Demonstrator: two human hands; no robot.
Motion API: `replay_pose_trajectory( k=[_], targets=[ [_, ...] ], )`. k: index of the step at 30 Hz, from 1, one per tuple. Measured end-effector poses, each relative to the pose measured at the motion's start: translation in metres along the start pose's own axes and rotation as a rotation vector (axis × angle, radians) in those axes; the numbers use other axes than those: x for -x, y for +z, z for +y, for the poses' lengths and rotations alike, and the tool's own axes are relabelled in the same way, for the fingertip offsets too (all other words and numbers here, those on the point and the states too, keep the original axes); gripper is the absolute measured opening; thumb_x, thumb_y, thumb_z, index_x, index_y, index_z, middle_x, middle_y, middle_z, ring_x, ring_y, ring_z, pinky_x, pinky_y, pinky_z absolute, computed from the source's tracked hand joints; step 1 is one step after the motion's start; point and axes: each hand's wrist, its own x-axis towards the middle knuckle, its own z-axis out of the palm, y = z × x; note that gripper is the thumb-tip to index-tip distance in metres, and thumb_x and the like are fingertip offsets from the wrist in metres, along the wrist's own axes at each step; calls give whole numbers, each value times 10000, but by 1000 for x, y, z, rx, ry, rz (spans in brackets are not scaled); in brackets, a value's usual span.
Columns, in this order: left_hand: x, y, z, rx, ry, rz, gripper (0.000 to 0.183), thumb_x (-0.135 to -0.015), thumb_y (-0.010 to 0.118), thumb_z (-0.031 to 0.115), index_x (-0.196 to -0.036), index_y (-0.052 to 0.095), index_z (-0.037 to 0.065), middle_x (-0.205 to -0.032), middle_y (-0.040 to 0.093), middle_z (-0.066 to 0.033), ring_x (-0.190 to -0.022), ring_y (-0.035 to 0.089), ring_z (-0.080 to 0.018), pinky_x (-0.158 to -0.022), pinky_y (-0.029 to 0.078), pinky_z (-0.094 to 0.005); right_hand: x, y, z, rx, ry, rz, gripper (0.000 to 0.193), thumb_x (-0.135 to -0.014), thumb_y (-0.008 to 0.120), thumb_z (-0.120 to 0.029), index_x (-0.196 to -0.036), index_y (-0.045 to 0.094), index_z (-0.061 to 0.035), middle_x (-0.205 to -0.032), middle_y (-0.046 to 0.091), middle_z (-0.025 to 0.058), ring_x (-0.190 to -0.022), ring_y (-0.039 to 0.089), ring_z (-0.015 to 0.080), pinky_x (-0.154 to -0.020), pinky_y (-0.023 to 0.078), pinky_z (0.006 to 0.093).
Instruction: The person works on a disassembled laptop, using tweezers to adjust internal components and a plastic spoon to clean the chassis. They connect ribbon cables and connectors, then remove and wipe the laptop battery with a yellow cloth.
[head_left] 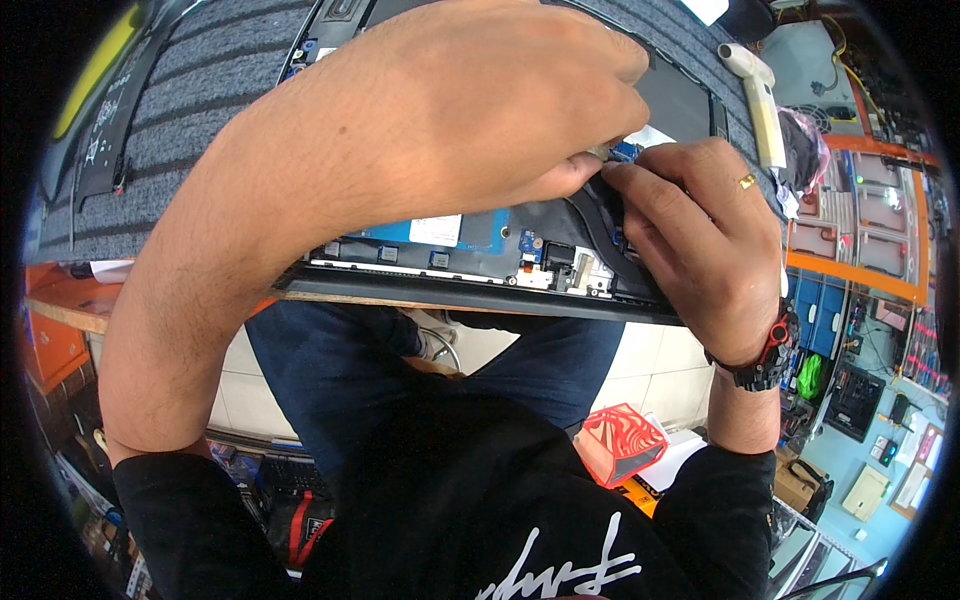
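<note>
An opened laptop base [480,275] lies across the table edge before me, its inner boards and parts bare. My left hand [530,110] reaches over it, thumb and fingers pinched together near a small blue circuit board [627,152]. Close against those fingertips, my right hand [705,220] has its fingers bent and drawn together at the same spot. What either hand grips is hidden by the fingers. A black curved strip [602,235] runs down beside the right fingers. Below my left forearm a blue board with a white label [435,231] shows.
The laptop rests on a grey ribbed mat [220,95]. To the left lies a long black battery-like pack [118,125]. A cream-coloured tool with a wide head [762,105] lies at the right. Beyond it stands an orange-edged rack [860,275]. A red patterned box [622,445] is below.
</note>
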Motion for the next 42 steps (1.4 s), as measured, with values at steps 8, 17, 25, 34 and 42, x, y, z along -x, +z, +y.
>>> replay_pose_trajectory(
  k=[8, 17, 25, 34, 42],
  targets=[
    [1, 0, 2, 8, -26, -7, 186, -973, 737, 202, -1009, 708, 23, -1047, 648, -104, -1025, 665, -254, -888, 533, -391, -1, 0, 1, 17, -41, -4, 363, -752, 829, 49, -1109, 789, 0, -1046, 720, 126, -932, 717, 306, -771, 586, 405],
    [0, -1, 2, -11, -23, -11, 184, -975, 736, 202, -1002, 711, 22, -1030, 649, -102, -1008, 666, -253, -876, 532, -386, -2, -1, 1, 31, -58, -21, 386, -745, 829, 37, -1125, 783, -8, -1051, 713, 123, -942, 713, 316, -778, 586, 413],
    [0, -2, 4, 5, -25, 4, 187, -970, 740, 206, -993, 707, 23, -1022, 645, -100, -1003, 665, -250, -871, 531, -384, -3, -1, 0, 19, -58, -19, 388, -749, 824, 42, -1131, 790, -11, -1050, 718, 126, -940, 716, 316, -780, 588, 406],
    [1, -1, -1, -1, -2, 3, 176, -986, 715, 220, -1013, 703, 46, -1024, 632, -78, -1007, 659, -233, -871, 522, -375, 0, -2, 6, -127, 79, 37, 287, -840, 801, 51, -1114, 823, -30, -1025, 733, 114, -942, 721, 288, -801, 575, 380],
    [2, 1, 3, -14, -56, -22, 171, -976, 729, 216, -1034, 709, 57, -1041, 639, -73, -1023, 664, -247, -898, 520, -390, -1, 2, 10, -106, 50, 17, 291, -850, 795, 42, -1133, 814, -21, -1055, 728, 115, -966, 720, 293, -826, 578, 382]
  ],
)
